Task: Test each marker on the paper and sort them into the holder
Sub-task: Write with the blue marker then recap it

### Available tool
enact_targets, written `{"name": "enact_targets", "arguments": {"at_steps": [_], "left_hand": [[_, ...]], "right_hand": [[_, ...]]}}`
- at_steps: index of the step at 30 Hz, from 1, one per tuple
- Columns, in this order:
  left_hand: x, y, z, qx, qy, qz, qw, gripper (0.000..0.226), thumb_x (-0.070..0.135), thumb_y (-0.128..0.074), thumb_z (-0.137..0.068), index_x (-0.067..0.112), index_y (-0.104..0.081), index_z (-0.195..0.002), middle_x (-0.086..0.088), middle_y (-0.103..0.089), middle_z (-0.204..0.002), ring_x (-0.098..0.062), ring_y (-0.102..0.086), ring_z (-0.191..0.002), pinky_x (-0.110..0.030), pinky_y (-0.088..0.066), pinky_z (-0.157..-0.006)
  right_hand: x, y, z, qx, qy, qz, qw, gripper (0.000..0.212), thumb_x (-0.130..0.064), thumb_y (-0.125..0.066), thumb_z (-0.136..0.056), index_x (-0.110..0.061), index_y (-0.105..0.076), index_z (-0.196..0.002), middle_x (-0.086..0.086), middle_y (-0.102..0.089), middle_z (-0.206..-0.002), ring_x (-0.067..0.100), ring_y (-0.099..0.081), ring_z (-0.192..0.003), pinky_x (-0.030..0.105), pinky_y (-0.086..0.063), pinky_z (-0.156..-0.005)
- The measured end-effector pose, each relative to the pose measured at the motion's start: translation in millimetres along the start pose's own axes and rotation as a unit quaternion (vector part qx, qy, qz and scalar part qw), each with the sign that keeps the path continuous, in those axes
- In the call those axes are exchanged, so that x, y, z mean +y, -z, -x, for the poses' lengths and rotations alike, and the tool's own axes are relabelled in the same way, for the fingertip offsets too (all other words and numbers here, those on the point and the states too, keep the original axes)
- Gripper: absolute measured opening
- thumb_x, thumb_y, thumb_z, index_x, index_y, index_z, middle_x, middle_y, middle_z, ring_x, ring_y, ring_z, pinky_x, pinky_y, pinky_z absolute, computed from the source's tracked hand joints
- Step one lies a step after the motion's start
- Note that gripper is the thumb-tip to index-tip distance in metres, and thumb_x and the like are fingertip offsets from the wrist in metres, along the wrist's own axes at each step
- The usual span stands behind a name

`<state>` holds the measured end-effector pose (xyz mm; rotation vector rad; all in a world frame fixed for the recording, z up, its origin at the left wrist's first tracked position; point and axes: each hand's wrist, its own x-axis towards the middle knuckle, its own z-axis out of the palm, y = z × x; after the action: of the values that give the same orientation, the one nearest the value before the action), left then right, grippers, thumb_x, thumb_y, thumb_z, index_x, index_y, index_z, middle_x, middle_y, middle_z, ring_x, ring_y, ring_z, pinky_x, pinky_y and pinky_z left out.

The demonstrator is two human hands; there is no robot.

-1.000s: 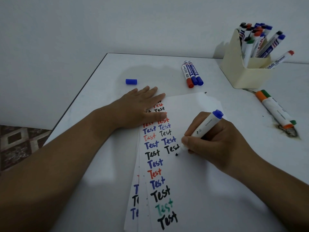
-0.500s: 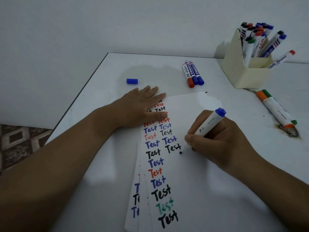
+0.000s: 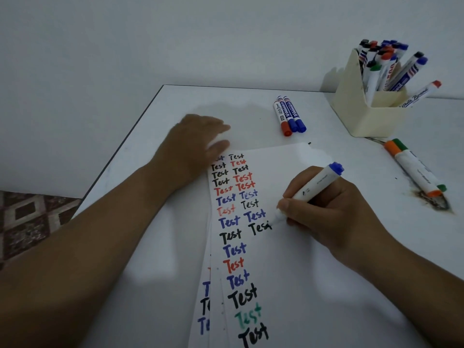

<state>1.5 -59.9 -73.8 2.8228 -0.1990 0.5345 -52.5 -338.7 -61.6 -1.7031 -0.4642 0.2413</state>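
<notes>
Our left hand [image 3: 198,144] has left the white paper sheet [image 3: 288,247], reaching far-left for the cap, fingers blurred; our right hand [image 3: 324,209] grips the blue-ended white marker [image 3: 313,189], test finished.

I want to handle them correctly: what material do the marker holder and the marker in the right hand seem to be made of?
The marker holder looks like matte cream plastic, possibly stiff card: flat walls, sharp folded-looking edges, no gloss. The marker held by the right hand seems smooth white plastic with a blue end; its barrel shows a faint sheen.
</notes>
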Motion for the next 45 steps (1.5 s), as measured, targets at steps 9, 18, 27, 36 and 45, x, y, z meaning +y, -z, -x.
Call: {"name": "enact_targets", "arguments": {"at_steps": [9,18,27,36,45], "left_hand": [[-27,-6,-8,0.011,0.149,0.034,0.988,0.035,0.024,-0.056,-0.098,0.017,-0.060,-0.133,-0.007,-0.058,-0.127,-0.021,-0.052,-0.112,-0.030,-0.040,-0.098],[-10,1,0,0.043,0.080,0.111,0.990,0.025,0.016,-0.057,-0.099,0.022,-0.067,-0.121,0.010,-0.061,-0.109,0.001,-0.051,-0.094,-0.006,-0.033,-0.085],[22,7,10,0.030,-0.055,0.171,0.983,0.025,0.015,-0.058,-0.099,0.027,-0.070,-0.116,0.020,-0.065,-0.105,0.004,-0.058,-0.101,-0.006,-0.040,-0.087],[35,7,12,0.036,-0.076,0.179,0.980,0.029,0.024,-0.053,-0.095,0.020,-0.069,-0.119,0.011,-0.067,-0.105,-0.001,-0.057,-0.100,-0.003,-0.038,-0.086],[50,11,15,-0.008,-0.091,0.210,0.973,0.023,0.011,-0.052,-0.099,0.017,-0.069,-0.112,0.018,-0.062,-0.088,0.005,-0.061,-0.088,-0.004,-0.042,-0.079]], "right_hand": [[0,8,-7,0.027,-0.058,-0.242,0.968,0.021,-0.012,-0.091,-0.067,-0.014,-0.077,-0.082,0.018,-0.073,-0.091,0.035,-0.073,-0.084,0.032,-0.061,-0.073],[-7,9,-10,0.102,-0.114,-0.303,0.941,0.020,-0.012,-0.071,-0.073,-0.016,-0.082,-0.089,0.014,-0.070,-0.076,0.023,-0.069,-0.066,0.027,-0.062,-0.064],[-5,8,-12,0.089,-0.119,-0.280,0.948,0.034,-0.014,-0.065,-0.080,-0.011,-0.076,-0.112,0.017,-0.072,-0.092,0.023,-0.068,-0.070,0.028,-0.060,-0.061],[-4,7,-13,0.088,-0.124,-0.266,0.952,0.035,-0.017,-0.067,-0.076,-0.013,-0.079,-0.108,0.018,-0.072,-0.093,0.025,-0.067,-0.071,0.028,-0.059,-0.061],[-5,4,-11,0.069,-0.103,-0.220,0.968,0.036,-0.020,-0.064,-0.078,-0.013,-0.077,-0.110,0.018,-0.075,-0.093,0.026,-0.067,-0.071,0.027,-0.059,-0.062]]}}
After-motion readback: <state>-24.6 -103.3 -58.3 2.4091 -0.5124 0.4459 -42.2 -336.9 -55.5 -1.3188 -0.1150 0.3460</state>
